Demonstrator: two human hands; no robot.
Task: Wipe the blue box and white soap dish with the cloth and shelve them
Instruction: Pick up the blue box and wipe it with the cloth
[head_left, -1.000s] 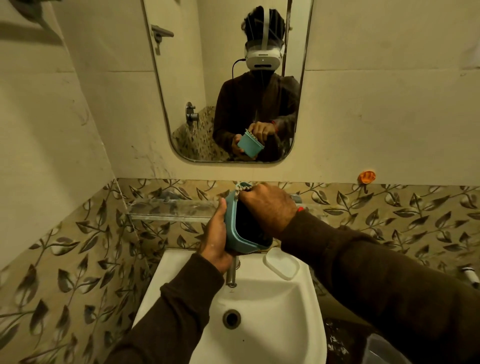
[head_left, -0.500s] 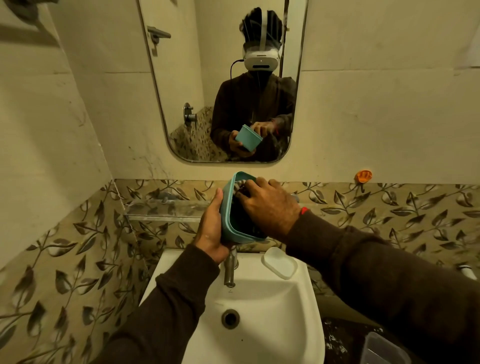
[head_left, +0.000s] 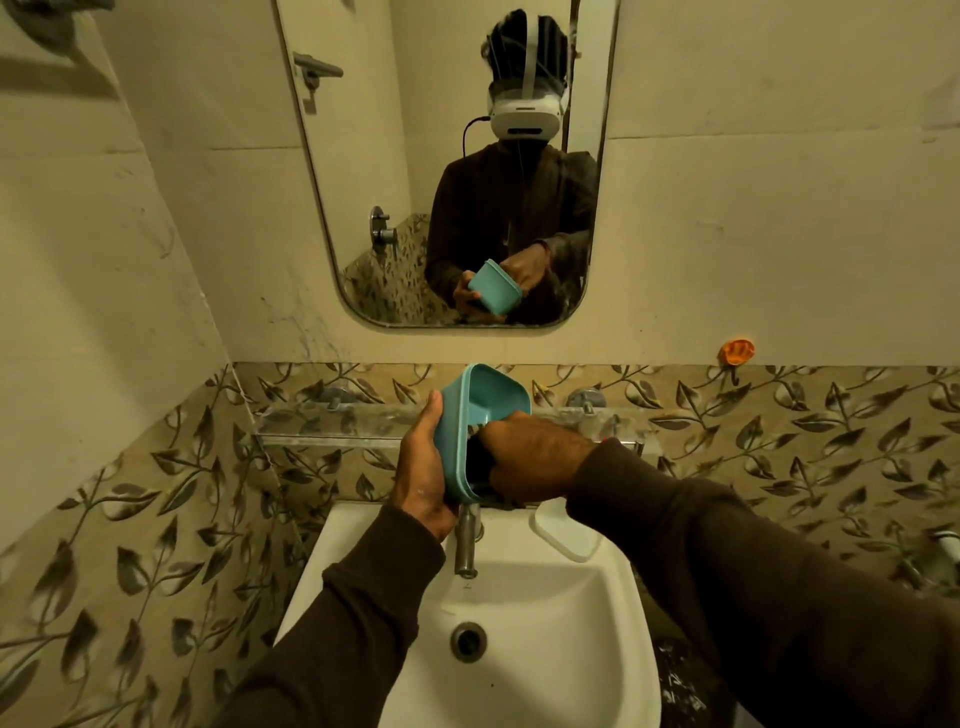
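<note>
Above the sink (head_left: 519, 597) our left hand (head_left: 423, 467) clasped the blue box (head_left: 457, 410) upright — mouth facing right, our right hand (head_left: 535, 457) reaching inside, its fingers hidden.

Person, head view with reflection in the wall mirror (head_left: 363, 218). Both arms are covered by long dark brown sleeves of soft, matte fabric: left sleeve (head_left: 332, 623), right sleeve (head_left: 753, 561). Each sleeve ends in a plain cuff at the wrist, leaving the left hand (head_left: 423, 467) and right hand (head_left: 535, 457) bare. A thin red band shows at the right cuff edge. In the reflection the garment is a dark brown top, loose at the collar. A white headset (head_left: 525, 117) covers the upper face, with a white strap over the crown and a black cable (head_left: 470, 132) leaving its side.
</note>
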